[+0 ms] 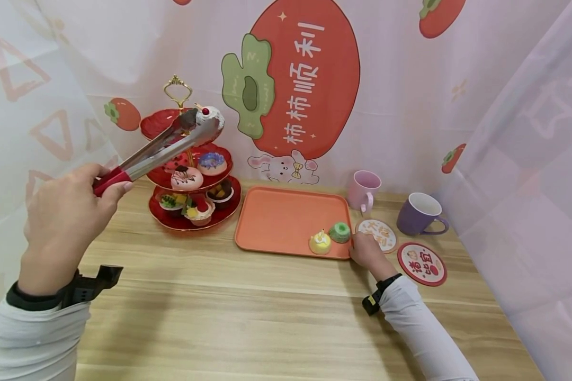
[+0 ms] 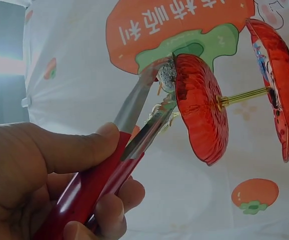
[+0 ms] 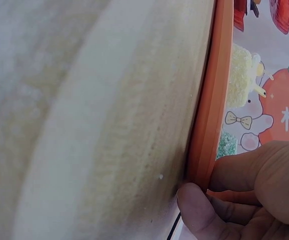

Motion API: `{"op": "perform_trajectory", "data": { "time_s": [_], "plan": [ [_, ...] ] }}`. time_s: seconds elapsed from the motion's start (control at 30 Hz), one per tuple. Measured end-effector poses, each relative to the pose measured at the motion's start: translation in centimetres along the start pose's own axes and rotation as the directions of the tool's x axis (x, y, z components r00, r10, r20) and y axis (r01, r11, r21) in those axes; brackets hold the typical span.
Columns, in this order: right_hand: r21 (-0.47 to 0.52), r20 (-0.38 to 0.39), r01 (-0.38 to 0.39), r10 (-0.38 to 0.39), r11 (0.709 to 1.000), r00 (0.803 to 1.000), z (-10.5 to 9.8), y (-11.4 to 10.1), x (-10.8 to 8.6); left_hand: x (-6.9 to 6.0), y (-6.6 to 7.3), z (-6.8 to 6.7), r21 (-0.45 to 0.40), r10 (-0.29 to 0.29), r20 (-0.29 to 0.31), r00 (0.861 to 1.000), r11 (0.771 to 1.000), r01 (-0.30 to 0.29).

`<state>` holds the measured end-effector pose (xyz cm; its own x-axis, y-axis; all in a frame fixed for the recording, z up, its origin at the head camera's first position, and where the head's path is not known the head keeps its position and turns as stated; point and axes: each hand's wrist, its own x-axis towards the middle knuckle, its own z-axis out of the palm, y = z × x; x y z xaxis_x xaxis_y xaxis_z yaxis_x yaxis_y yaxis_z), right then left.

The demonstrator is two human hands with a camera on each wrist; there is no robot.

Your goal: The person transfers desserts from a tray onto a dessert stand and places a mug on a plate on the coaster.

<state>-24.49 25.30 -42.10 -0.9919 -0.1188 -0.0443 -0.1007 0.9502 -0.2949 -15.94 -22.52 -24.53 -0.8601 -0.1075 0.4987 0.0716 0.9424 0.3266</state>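
My left hand (image 1: 69, 222) grips red-handled metal tongs (image 1: 148, 153), raised at the left. Between the tongs' tips is a small white cake (image 1: 211, 117) topped with a red cherry, level with the top tier of a red three-tier cake stand (image 1: 195, 226). My right hand (image 1: 368, 251) holds the near right corner of an orange tray (image 1: 286, 217); in the right wrist view its thumb and fingers pinch the tray's rim (image 3: 212, 115). On the tray, close to that hand, sit a yellow cake (image 1: 320, 242) and a green cake (image 1: 339, 232).
The stand's lower tiers carry several cakes, among them a pink doughnut (image 1: 187, 179). A pink mug (image 1: 364, 190) and a purple mug (image 1: 418, 214) stand right of the tray, near a white coaster (image 1: 383, 236) and a red-rimmed coaster (image 1: 422, 264). A printed curtain (image 1: 391, 106) hangs behind.
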Motion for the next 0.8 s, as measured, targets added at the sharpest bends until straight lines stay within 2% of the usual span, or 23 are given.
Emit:
{"op": "perform_trajectory", "data": {
  "time_s": [0.4,0.8],
  "plan": [
    [0.002,-0.017,0.003,-0.003,1.0,1.0,0.0,-0.09,-0.09,-0.16,0.01,0.0,0.041,-0.011,-0.048,0.999,0.999,0.013],
    [-0.013,-0.045,0.033,-0.034,0.999,0.998,0.08,0.06,-0.1,0.13,0.31,-0.5,0.045,-0.015,-0.009,1.0,0.999,0.015]
  ]
}}
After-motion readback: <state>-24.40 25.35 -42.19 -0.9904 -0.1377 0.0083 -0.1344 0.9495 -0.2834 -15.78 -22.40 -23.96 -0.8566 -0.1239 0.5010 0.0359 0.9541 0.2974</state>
